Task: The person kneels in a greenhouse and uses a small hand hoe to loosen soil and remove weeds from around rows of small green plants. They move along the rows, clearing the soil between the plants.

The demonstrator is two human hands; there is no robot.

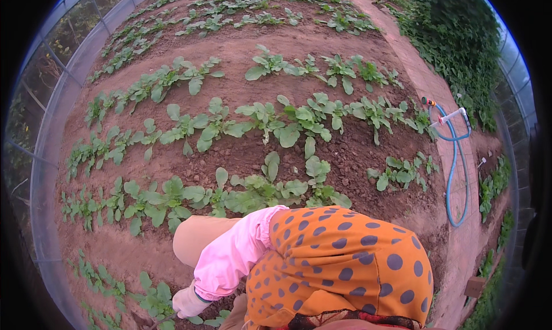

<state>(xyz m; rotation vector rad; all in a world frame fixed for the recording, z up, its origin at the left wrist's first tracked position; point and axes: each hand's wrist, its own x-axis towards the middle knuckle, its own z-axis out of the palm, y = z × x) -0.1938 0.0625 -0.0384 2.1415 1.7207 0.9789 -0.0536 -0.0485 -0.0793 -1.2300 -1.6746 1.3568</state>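
My right hand [188,302], in a pale glove below a pink sleeve cover, is low at the left of centre. Its fingers are closed around a thin dark rod-like tool [164,320], whose far end is hidden among leaves and by the picture's edge. Just beside the hand stands a leafy green plant [156,299] in brown soil. My left hand is out of view. Beige trouser knees [205,239] and an orange garment with dark dots [345,261] fill the lower middle.
Rows of leafy plants [297,120] cross the soil bed [233,90]. At the right, a blue hose [449,192] with a spray nozzle [428,101] lies on a paved path [461,243]. Climbing greenery [457,41] stands beyond it. Clear sheeting [47,127] borders the left.
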